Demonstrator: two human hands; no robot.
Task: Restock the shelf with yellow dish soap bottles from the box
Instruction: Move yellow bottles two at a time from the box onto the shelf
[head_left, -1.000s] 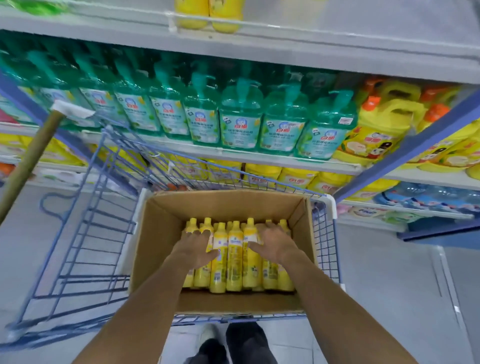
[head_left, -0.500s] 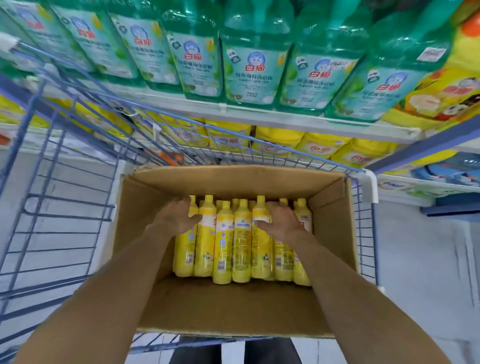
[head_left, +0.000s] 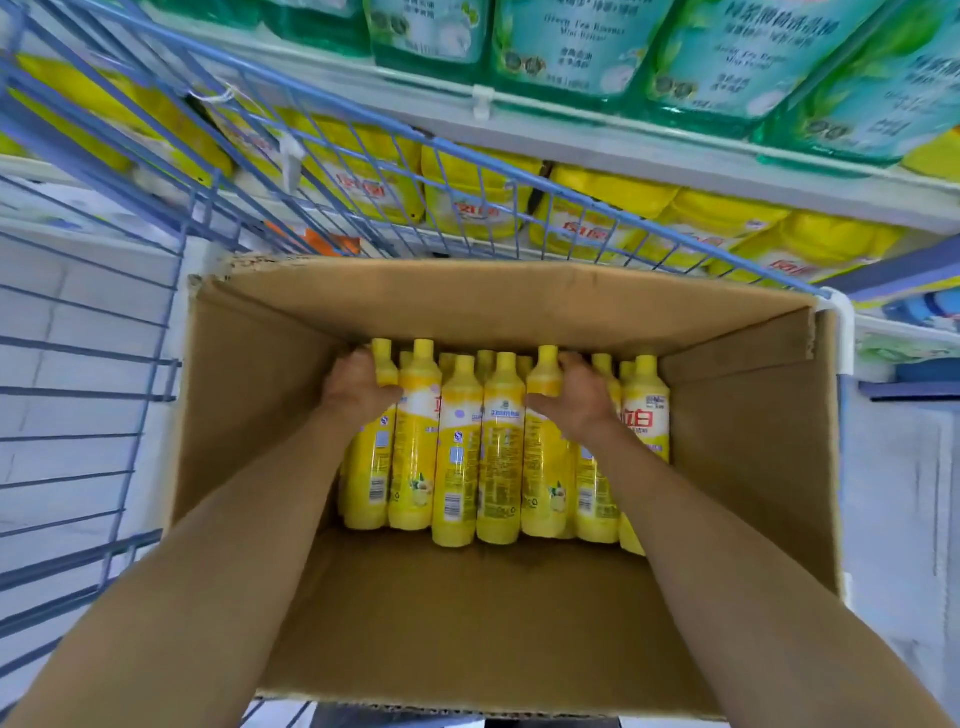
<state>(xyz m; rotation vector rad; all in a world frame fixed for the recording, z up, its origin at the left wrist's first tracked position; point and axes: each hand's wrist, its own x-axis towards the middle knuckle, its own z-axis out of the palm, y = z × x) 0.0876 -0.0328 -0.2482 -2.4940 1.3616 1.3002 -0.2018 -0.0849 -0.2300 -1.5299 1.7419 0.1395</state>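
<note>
An open cardboard box sits in a blue wire cart and holds several yellow dish soap bottles standing in rows against its far wall. My left hand is closed around the neck of the leftmost bottle. My right hand grips the shoulder of a bottle right of the middle. Both forearms reach down into the box. The bottles in the back row are mostly hidden.
The blue wire cart surrounds the box. Behind it a shelf carries large green soap bottles on top, with yellow soap bottles on the level below. Light floor tiles lie to the right.
My head has dropped closer to the box. Both hands moved forward from the bottle tops and closed around bottle necks at the far wall.
</note>
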